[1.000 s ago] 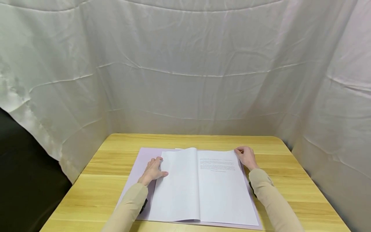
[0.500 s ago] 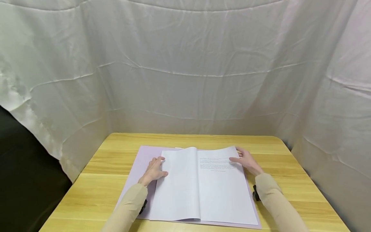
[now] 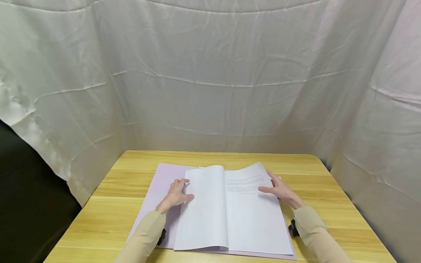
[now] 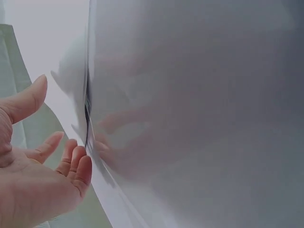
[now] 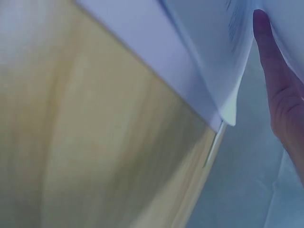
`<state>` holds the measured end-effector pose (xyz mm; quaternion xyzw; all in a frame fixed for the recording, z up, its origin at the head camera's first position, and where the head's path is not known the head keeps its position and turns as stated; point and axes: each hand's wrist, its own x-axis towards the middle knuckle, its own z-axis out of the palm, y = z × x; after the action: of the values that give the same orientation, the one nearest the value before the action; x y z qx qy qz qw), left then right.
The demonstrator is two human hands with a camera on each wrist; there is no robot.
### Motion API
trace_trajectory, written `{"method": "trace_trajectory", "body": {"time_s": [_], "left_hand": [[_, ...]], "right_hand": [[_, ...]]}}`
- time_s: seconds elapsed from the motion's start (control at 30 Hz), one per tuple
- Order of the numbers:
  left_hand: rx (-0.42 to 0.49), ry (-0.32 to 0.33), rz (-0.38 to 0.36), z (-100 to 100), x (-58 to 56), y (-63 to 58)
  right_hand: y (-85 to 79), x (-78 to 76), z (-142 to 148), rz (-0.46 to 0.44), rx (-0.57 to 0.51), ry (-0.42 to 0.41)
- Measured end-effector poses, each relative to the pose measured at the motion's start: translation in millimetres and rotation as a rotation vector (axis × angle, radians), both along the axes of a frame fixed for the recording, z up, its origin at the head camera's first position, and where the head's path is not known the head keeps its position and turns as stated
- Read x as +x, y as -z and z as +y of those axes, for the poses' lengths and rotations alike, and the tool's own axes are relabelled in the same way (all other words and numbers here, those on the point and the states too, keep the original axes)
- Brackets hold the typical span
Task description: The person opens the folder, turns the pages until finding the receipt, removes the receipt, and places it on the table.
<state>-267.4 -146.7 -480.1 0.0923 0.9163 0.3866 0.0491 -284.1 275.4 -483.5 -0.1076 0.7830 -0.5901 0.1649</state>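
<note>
A white booklet lies spread on a flat lilac cover [image 3: 160, 184], its left page [image 3: 202, 215] blank and bulging near the middle fold. Some lines of print mark the upper part of the right page [image 3: 258, 223]. At the left page's outer edge my left hand [image 3: 175, 194] rests with fingers and thumb apart. In the left wrist view its fingertips touch the paper edge beside a glossy grey surface. My right hand [image 3: 279, 190] holds the right page's upper outer edge, thumb on top and fingers behind; the corner is lifted. The right wrist view shows the thumb [image 5: 268, 47] against the curved page.
Under everything is a wooden table [image 3: 102, 215] with rounded far corners. Pale cloth curtains [image 3: 210, 106] hang behind it and on both sides. A dark area [image 3: 26, 204] shows at the lower left. Something small and white sticks out past the right fingers.
My right hand has shifted down and slightly left along the page edge, its thumb now over the print. The page's upper right corner has risen and curled inward. The left page has slid slightly right.
</note>
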Motion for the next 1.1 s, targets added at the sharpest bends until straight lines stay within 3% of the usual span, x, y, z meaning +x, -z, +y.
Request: {"method": "trace_trajectory", "body": {"time_s": [0.5,0.83,1.1], "left_hand": [[0.088,0.078,-0.038,5,11.3,-1.6],[0.120,0.132,-0.059,8,17.7,-5.4],[0.145,0.152,-0.075,12,21.9,-11.6]], "right_hand": [[-12.3,31.5,-13,0.001,-0.045,-0.092],[-16.0,42.3,-20,0.038,-0.015,-0.116],[-28.8,51.5,-28,0.047,-0.012,-0.138]]}}
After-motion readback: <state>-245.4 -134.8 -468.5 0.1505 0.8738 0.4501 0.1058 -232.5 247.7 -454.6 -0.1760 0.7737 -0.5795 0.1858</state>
